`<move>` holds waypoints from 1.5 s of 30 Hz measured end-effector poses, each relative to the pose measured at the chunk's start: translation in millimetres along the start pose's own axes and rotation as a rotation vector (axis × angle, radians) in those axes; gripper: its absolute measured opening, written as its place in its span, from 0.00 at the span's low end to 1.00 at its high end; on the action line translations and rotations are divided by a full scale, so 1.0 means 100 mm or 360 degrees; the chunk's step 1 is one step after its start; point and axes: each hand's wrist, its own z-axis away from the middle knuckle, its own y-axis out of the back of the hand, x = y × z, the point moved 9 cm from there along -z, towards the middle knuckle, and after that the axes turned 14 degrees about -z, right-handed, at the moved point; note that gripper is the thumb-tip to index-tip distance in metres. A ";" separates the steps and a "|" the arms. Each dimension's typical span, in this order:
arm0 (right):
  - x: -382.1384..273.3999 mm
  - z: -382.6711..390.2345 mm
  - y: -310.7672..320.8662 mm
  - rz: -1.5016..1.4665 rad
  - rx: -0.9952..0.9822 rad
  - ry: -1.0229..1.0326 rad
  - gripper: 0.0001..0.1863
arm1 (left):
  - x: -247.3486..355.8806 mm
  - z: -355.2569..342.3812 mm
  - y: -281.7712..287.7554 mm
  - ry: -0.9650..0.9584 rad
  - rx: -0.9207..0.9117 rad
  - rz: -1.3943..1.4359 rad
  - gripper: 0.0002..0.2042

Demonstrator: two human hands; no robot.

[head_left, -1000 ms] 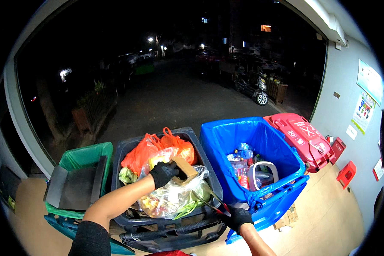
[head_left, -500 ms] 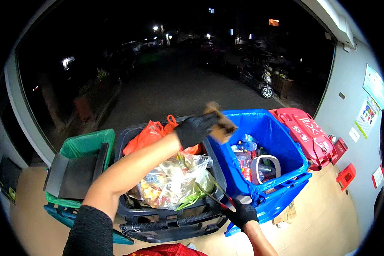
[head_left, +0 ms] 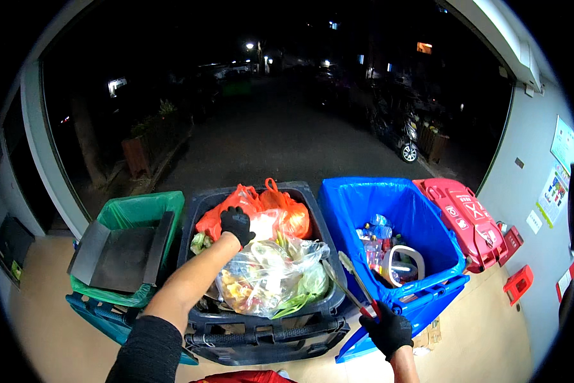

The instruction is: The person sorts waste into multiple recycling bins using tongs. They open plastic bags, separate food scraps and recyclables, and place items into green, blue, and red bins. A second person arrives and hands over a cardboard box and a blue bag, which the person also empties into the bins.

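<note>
My left hand (head_left: pixel 236 225), in a black glove, is over the orange-red plastic bags (head_left: pixel 271 214) at the back of the dark grey bin (head_left: pixel 194 255). Its fingers look apart and nothing shows in them; whether they touch the bag I cannot tell. A clear bag of food and vegetable scraps (head_left: pixel 261 281) lies in front of it. My right hand (head_left: pixel 389 329), also black-gloved, is closed around the red-trimmed handle of long metal tongs (head_left: pixel 344 290). The tongs point away to the upper left, between the dark bin and the blue bin (head_left: pixel 338 210).
Plastic bottles (head_left: pixel 376 239) and a white-rimmed container (head_left: pixel 421 258) lie in the blue bin. A green-lined bin (head_left: pixel 114 207) holding a dark tray-like piece (head_left: pixel 118 258) stands left. To the right are a red bin (head_left: pixel 462 220) and a wall (head_left: pixel 529 166); flattened cardboard (head_left: pixel 430 335) lies behind my right hand.
My left hand has moved left, from beside the blue bin to the orange-red bags. The brown cardboard piece it held is out of it. The right hand and tongs have shifted slightly right.
</note>
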 end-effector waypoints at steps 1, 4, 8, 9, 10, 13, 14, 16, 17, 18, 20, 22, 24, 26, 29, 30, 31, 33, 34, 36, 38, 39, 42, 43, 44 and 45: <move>-0.06 -0.04 0.03 -0.0003 0.0047 0.0045 0.36 | -0.03 -0.01 -0.23 -0.0014 -0.0059 -0.0094 0.27; -0.29 -0.15 0.03 -0.0046 0.0125 0.0248 0.33 | -0.22 -0.05 -0.76 0.0161 -0.0228 0.0552 0.19; -0.36 -0.31 -0.18 -0.0090 0.0023 0.0216 0.33 | -0.23 0.01 -0.99 0.0342 -0.0471 0.1375 0.25; -0.34 -0.36 -0.26 -0.0149 -0.0031 0.0211 0.33 | -0.18 0.02 -1.00 0.0360 -0.0579 0.1372 0.32; -0.32 -0.41 -0.32 -0.0207 -0.0084 0.0204 0.34 | -0.12 0.03 -0.93 0.0315 -0.0558 0.1286 0.37; -0.16 -0.58 -0.51 -0.0403 -0.0113 0.0205 0.35 | 0.14 -0.01 -0.72 0.0111 -0.0548 0.1057 0.46; -0.13 -0.62 -0.56 -0.0433 -0.0125 0.0177 0.35 | 0.21 -0.05 -0.66 0.0113 -0.0534 0.1087 0.45; -0.24 -0.63 -0.59 -0.0295 -0.0120 0.0211 0.36 | 0.24 -0.04 -0.62 0.0111 -0.0486 0.1190 0.42; -0.28 -0.64 -0.57 -0.0252 -0.0111 0.0231 0.37 | 0.26 -0.06 -0.63 0.0085 -0.0446 0.1283 0.39; -0.34 -0.65 -0.58 -0.0206 -0.0119 0.0254 0.37 | 0.25 -0.04 -0.69 0.0071 -0.0419 0.1374 0.37; -0.37 -0.67 -0.65 -0.0242 -0.0166 0.0272 0.37 | 0.19 -0.06 -0.84 -0.0054 -0.0254 0.1815 0.31; -0.26 -0.72 -0.67 -0.0386 -0.0210 0.0226 0.36 | 0.27 -0.07 -0.73 -0.0186 -0.0300 0.2482 0.24; -0.18 -0.71 -0.79 -0.0854 -0.0399 0.0028 0.34 | 0.22 -0.07 -0.69 -0.0348 -0.0283 0.2555 0.25; -0.22 -0.69 -0.91 -0.1203 -0.0553 -0.0056 0.31 | 0.15 0.01 -0.76 -0.0351 -0.0408 0.2881 0.24; -0.30 -0.71 -1.06 -0.1411 -0.0668 -0.0061 0.29 | 0.14 0.07 -0.65 -0.0330 -0.0660 0.2996 0.21; -0.31 -0.74 -1.10 -0.1387 -0.0690 -0.0073 0.28 | 0.12 0.10 -0.54 -0.0311 -0.0668 0.2989 0.19; -0.33 -0.74 -1.14 -0.1361 -0.0713 -0.0096 0.28 | 0.13 0.14 -0.43 -0.0288 -0.0687 0.2987 0.18; -0.45 -0.73 -1.18 -0.1385 -0.0691 -0.0202 0.24 | 0.11 0.20 -0.53 -0.0201 -0.0733 0.3009 0.15; -0.57 -0.70 -1.19 -0.1404 -0.0709 -0.0186 0.21 | 0.06 0.20 -0.79 -0.0125 -0.0756 0.3032 0.15; -0.44 -0.72 -1.17 -0.1463 -0.0652 -0.0242 0.20 | 0.07 0.13 -0.76 -0.0002 -0.0550 0.2930 0.13; -0.58 -0.57 -0.86 -0.1515 -0.0576 -0.0266 0.19 | -0.10 0.14 -0.88 0.0085 -0.0419 0.2622 0.13; -0.55 -0.52 -0.70 -0.1580 -0.0515 -0.0269 0.19 | -0.13 0.13 -0.92 0.0153 -0.0421 0.2612 0.12; -0.15 -0.57 -0.18 -0.1578 -0.0216 -0.0048 0.18 | -0.29 0.08 -0.78 0.0079 -0.0067 0.2404 0.12; 0.00 -0.58 -0.01 -0.1672 -0.0110 0.0018 0.19 | -0.30 0.08 -0.72 0.0030 0.0029 0.2385 0.12; 0.27 -0.61 0.15 -0.1645 0.0056 -0.0083 0.20 | -0.30 0.09 -0.63 -0.0017 0.0121 0.2363 0.12; 0.49 -0.62 0.28 -0.1617 0.0222 -0.0183 0.20 | -0.32 0.09 -0.51 -0.0067 0.0213 0.2338 0.12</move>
